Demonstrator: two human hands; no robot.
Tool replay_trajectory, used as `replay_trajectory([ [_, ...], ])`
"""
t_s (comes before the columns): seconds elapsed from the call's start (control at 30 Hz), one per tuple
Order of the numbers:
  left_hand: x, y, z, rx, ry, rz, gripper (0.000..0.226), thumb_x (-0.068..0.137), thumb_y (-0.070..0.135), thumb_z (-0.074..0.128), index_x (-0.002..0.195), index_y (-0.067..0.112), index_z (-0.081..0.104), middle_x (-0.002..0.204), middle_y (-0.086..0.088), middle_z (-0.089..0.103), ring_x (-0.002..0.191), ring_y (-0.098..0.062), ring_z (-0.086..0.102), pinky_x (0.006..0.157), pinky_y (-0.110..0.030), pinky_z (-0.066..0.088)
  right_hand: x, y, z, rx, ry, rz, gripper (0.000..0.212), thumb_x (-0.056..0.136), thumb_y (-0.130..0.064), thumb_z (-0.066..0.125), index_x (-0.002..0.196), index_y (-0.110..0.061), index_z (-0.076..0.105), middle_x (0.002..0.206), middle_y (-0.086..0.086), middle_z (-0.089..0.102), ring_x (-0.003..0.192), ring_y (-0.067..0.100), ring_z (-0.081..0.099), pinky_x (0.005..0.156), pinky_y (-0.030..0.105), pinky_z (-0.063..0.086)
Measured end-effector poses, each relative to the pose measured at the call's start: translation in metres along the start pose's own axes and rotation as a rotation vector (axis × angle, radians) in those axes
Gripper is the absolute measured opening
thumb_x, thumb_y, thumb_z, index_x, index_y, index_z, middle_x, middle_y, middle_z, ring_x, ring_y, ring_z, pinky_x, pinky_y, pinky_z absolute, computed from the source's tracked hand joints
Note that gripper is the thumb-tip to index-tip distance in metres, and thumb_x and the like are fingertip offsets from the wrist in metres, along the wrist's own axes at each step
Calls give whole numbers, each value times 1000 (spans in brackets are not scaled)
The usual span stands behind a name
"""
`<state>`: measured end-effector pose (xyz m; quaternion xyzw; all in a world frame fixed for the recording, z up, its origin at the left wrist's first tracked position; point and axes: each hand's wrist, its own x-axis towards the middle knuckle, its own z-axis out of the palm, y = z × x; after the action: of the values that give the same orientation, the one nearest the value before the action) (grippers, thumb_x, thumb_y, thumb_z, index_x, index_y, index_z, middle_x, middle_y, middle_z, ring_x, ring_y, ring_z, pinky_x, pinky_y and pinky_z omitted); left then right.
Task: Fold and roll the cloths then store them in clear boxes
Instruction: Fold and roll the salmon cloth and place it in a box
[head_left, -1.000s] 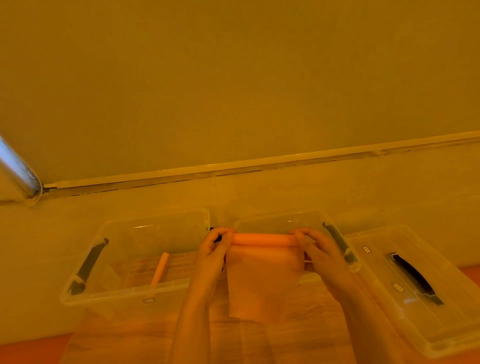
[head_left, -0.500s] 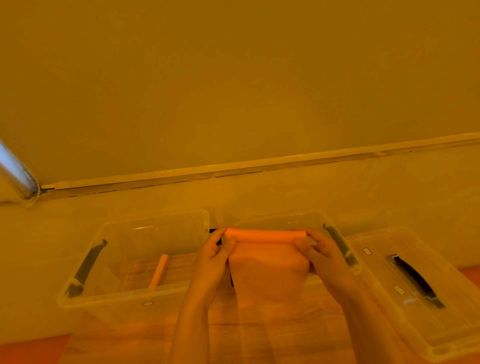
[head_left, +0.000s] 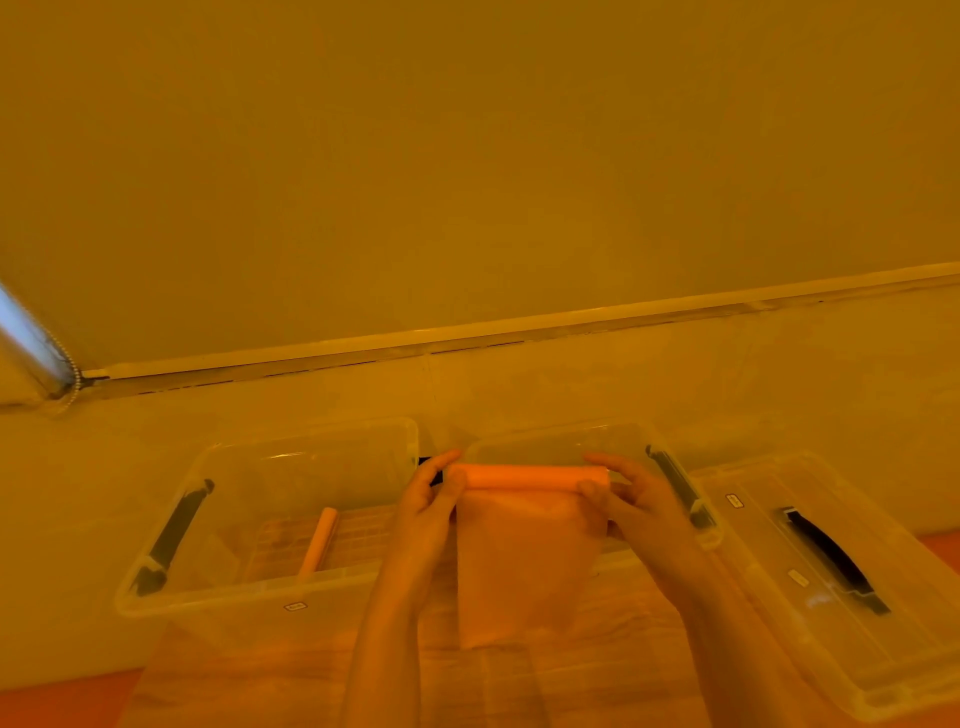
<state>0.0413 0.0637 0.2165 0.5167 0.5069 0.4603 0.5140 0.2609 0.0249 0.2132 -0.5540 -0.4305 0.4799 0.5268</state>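
Note:
An orange cloth (head_left: 524, 566) hangs in the air in front of me, its top edge wound into a roll (head_left: 530, 476). My left hand (head_left: 427, 506) pinches the roll's left end and my right hand (head_left: 626, 499) pinches its right end. The loose flat part droops down toward the wooden table. Behind the cloth stands a clear box (head_left: 550, 441), mostly hidden by it. To the left a second clear box (head_left: 249, 587) holds one finished orange roll (head_left: 319, 540).
A clear lid with a black handle (head_left: 826, 561) lies at the right, close to my right forearm. Both boxes carry black side latches. A pale wall and a ledge run behind them. A metal pipe (head_left: 31, 338) crosses the far left.
Both hands lifted the cloth a little and kept winding it, so the roll is thicker and the hanging part shorter. The boxes and lid have not moved.

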Motion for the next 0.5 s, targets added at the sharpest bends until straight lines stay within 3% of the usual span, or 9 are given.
replay_trajectory([
  [0.13, -1, 3, 2, -48, -38, 5, 21, 94, 27, 51, 111, 26, 63, 110, -4, 67, 97, -15, 66, 87, -38, 54, -1, -3, -3, 19, -37, 6, 21, 89, -17, 60, 109, -23, 63, 102, 5, 70, 92, 21, 67, 68, 34, 57],
  [0.27, -3, 2, 1, -20, -60, 32, 22, 94, 33, 49, 113, 29, 61, 103, 0, 67, 86, -10, 67, 74, -32, 56, -2, -1, -5, -6, -7, -20, 17, 88, -21, 61, 104, -24, 64, 95, 12, 71, 84, 27, 69, 65, 40, 57],
  [0.37, -4, 4, 1, -23, -70, 29, 28, 92, 39, 50, 117, 33, 60, 110, 3, 65, 95, -12, 65, 77, -32, 56, -3, -1, -6, -14, -10, -38, 23, 87, -20, 61, 110, -23, 62, 95, 12, 71, 84, 28, 69, 69, 44, 56],
  [0.5, -5, 6, 0, -103, -78, 17, 26, 93, 22, 53, 113, 34, 64, 113, -2, 65, 97, -20, 65, 74, -31, 54, -5, -4, -5, 57, -16, -33, 24, 84, -23, 63, 108, -29, 63, 103, 8, 68, 92, 25, 65, 67, 38, 55],
])
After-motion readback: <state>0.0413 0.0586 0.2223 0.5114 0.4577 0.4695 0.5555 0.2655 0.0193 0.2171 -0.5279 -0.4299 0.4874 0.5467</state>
